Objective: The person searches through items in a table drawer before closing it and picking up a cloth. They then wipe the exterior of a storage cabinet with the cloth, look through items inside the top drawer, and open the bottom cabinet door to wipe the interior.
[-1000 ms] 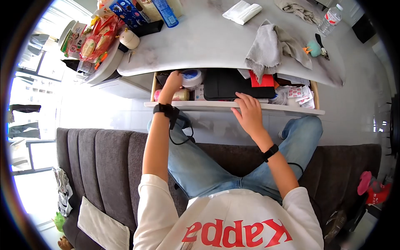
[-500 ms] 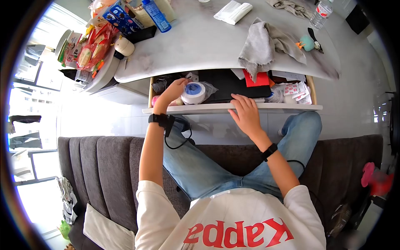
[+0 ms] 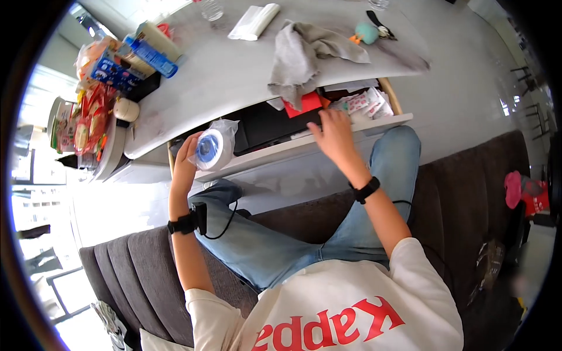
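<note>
My left hand (image 3: 186, 153) is closed on the side of a white roll of tape (image 3: 224, 151) with a blue centre. A clear plastic bag wraps the roll, which is held up over the left end of the drawer front. My right hand (image 3: 335, 137) reaches over the drawer's front edge (image 3: 374, 124) with its fingers apart, near a red packet (image 3: 303, 105) and some white packets with pink print (image 3: 366, 104). It holds nothing that I can see. Inside the pulled-out drawer lies a flat black case (image 3: 266, 126).
Above the drawer, a grey cloth (image 3: 295, 55), a white packet (image 3: 253, 22) and a teal toy (image 3: 367, 33) lie on the tabletop (image 3: 205, 76). A blue bottle (image 3: 153, 58) and snack bags (image 3: 92, 117) crowd the left. A dark sofa (image 3: 468, 169) is behind me.
My left hand has lifted the bagged roll of tape up and out over the drawer front. My right hand has moved further over the drawer's edge. The whole view has turned and shifted.
</note>
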Demonstrator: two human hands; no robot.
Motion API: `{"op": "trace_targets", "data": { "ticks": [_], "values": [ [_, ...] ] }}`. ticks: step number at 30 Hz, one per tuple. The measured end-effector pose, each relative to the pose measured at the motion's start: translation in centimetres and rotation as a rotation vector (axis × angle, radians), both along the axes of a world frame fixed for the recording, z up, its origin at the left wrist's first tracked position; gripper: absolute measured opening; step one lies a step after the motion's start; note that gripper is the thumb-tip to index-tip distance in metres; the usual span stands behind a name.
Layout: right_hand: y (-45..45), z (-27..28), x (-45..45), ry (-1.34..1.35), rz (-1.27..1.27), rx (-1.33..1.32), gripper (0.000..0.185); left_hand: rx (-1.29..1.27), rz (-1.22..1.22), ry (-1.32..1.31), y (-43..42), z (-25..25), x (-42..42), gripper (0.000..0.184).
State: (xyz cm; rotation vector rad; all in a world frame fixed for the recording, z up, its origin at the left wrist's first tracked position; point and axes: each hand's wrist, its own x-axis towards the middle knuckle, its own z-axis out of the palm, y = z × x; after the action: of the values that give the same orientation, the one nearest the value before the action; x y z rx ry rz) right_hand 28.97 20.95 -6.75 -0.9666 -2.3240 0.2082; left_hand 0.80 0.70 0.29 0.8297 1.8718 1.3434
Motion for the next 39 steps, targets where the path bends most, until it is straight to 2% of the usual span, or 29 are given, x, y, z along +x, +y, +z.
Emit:
{"op": "trace_targets", "data": {
  "ticks": [2, 4, 5, 8, 10, 13, 16, 19, 21, 22, 23, 24, 25, 28, 32, 33, 36, 37, 39],
  "values": [
    [-1.0, 0.1, -0.5, 0.016, 0.013, -0.024, 0.033, 0.006, -0.003, -0.062, 1.5, 1.9, 2.6, 0.033],
    [-1.5, -0.2, -0.4, 0.072, 0.081, -0.113, 0.032, 0.014, -0.143, -0.012, 3.3, 1.4, 4.0, 0.032],
    [-1.9, -0.3, -0.3, 0.098, 0.1, -0.096, 0.031, 0.021, -0.207, 0.078, 4.5, 1.0, 4.9, 0.032],
    [-2.6, -0.1, 0.9, 0.104, 0.18, -0.103, 0.029, 0.003, -0.33, 0.106, 8.5, 1.2, 9.4, 0.03],
    [-2.3, 1.1, 2.0, 0.014, 0.258, -0.175, 0.026, -0.032, -0.324, 0.03, 11.0, -0.5, 10.8, 0.03],
    [-1.3, 0.6, 3.0, 0.122, 0.359, -0.179, 0.026, -0.028, -0.291, 0.063, 13.5, -1.5, 11.8, 0.03],
    [-0.1, 0.4, 3.8, 0.192, 0.412, -0.304, 0.023, -0.04, -0.26, 0.093, 14.8, -1.8, 12.3, 0.031],
    [1.7, 0.9, 4.7, 0.303, 0.192, -0.383, 0.029, -0.058, -0.235, 0.06, 15.7, -1.2, 13.6, 0.035],
    [2.6, 1.2, 5.0, 0.394, 0.159, -0.328, 0.039, -0.055, -0.232, -0.005, 16.3, -0.3, 14.6, 0.038],
    [3.0, 1.3, 5.0, 0.44, 0.142, -0.301, 0.043, -0.035, -0.256, 0.032, 16.9, -1.4, 14.4, 0.039],
    [3.4, 1.3, 5.0, 0.377, 0.202, -0.326, 0.056, -0.015, -0.283, 0.069, 17.7, -3.2, 14.1, 0.04],
    [3.4, 1.4, 4.8, 0.349, 0.202, -0.36, 0.056, 0.004, -0.312, 0.103, 18.3, -4.5, 13.9, 0.042],
    [3.3, 1.6, 4.5, 0.319, 0.201, -0.391, 0.056, 0.032, -0.253, 0.383, 18.7, -5.1, 14.9, 0.041],
    [3.9, 1.2, 3.9, 0.207, 0.183, -0.415, 0.059, 0.014, -0.305, 0.868, 20.0, -5.4, 16.1, 0.038],
    [4.6, 1.1, 4.1, 0.196, 0.265, -0.508, 0.06, -0.058, -0.18, 0.837, 19.6, -5.3, 17.5, 0.041],
    [4.7, 1.4, 4.2, 0.207, 0.281, -0.536, 0.061, -0.082, -0.212, 0.841, 19.4, -5.1, 17.4, 0.046],
    [4.8, 1.8, 4.3, 0.159, 0.284, -0.53, 0.065, -0.042, -0.385, 0.263, 19.0, -3.9, 16.6, 0.051],
    [4.8, 1.7, 4.3, 0.162, 0.267, -0.499, 0.066, -0.094, -0.442, 0.09, 18.5, -1.7, 16.9, 0.058],
    [4.7, 1.7, 3.8, 0.172, 0.234, -0.436, 0.069, -0.029, -0.44, 0.013, 17.7, -1.2, 16.7, 0.061]
  ]
}}
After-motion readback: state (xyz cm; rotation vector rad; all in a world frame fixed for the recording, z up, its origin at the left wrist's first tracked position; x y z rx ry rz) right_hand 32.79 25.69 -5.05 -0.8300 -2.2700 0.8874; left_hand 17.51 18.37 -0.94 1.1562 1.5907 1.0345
